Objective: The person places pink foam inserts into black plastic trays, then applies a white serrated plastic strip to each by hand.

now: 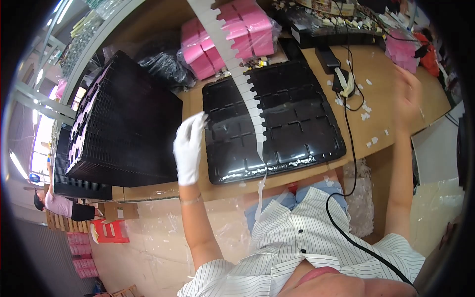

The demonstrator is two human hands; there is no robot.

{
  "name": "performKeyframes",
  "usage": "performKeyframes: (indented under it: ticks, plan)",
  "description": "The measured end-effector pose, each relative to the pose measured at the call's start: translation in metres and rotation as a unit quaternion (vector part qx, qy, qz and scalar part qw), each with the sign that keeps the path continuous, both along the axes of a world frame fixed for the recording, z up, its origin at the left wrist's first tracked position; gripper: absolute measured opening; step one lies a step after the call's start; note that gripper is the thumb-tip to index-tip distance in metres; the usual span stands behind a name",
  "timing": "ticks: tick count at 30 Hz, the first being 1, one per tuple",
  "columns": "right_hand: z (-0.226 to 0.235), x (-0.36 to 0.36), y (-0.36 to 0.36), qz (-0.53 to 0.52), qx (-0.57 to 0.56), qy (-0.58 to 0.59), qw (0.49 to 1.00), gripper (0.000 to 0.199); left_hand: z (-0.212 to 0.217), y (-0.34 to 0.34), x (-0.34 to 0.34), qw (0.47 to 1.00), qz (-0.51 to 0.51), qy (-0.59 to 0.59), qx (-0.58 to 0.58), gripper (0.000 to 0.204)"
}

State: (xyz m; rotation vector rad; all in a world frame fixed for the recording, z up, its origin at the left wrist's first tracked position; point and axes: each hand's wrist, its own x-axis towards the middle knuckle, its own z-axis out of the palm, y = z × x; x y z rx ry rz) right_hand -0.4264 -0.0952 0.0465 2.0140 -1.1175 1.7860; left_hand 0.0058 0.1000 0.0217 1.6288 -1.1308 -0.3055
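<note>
My left hand point(188, 151), in a white glove, is beside the left edge of a black plastic tray point(292, 119) with moulded compartments. Its fingers are drawn together at the tray's rim, and whatever they may hold does not show. My bare right hand point(407, 94) is raised at the right side of the table, near some pink sheets point(402, 52). Motion smears its fingers. A long pale strip with a notched edge point(237, 69) hangs down across the view in front of the tray, its thin tail reaching my shirt.
Left of the tray stands a tall stack of black trays point(131, 123). Behind are plastic-wrapped pink bundles point(227, 37) and a black plastic bag point(166, 64). White paper scraps point(366, 111) and a black cable point(350, 143) lie at right. Another person point(62, 205) stands far left.
</note>
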Motion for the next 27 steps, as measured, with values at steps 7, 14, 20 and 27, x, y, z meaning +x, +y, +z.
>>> performKeyframes:
  ticks: [7, 14, 20, 27]
  plan:
    - [-0.023, 0.287, -0.164, 0.255, -0.097, 0.373, 0.887, 0.031, -0.026, -0.114, 0.021, 0.992, -0.065, -0.104, -0.036, 0.028]
    - [-0.058, 0.345, -0.231, 0.179, -0.078, 0.406, 0.893, 0.043, -0.021, -0.096, 0.037, 0.996, -0.058, -0.051, -0.037, 0.024]
    - [-0.019, 0.339, -0.227, 0.152, -0.08, 0.399, 0.901, 0.038, -0.022, -0.12, 0.04, 0.98, -0.065, -0.155, -0.105, 0.018]
    - [0.016, 0.336, -0.244, 0.285, 0.091, 0.434, 0.85, 0.034, -0.011, -0.154, 0.04, 0.983, -0.148, -0.088, -0.069, 0.022]
